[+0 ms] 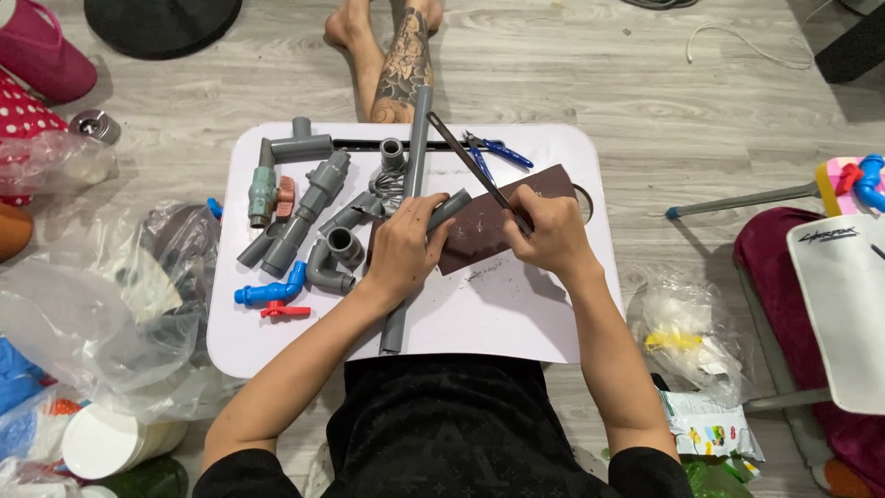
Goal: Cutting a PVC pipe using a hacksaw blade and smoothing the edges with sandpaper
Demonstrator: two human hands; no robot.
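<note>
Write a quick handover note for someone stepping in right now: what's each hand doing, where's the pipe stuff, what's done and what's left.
Left hand: grips a short grey pipe piece, pressing it on the brown sandpaper sheet.
Right hand: holds a slim hacksaw, blade angled up and away over the sheet.
A long grey pipe runs down the white lap table. Loose grey fittings, a blue valve with a red handle and blue pliers also lie on it.
Done: dust on the table suggests cutting or sanding.
Left: the fittings lie loose.

Grey wood-plank floor (645, 83), evenly lit. White rounded surface (516, 323) at frame centre. Clear plastic bags (83, 314) lower left, maroon cushion (784, 277) at right edge.
</note>
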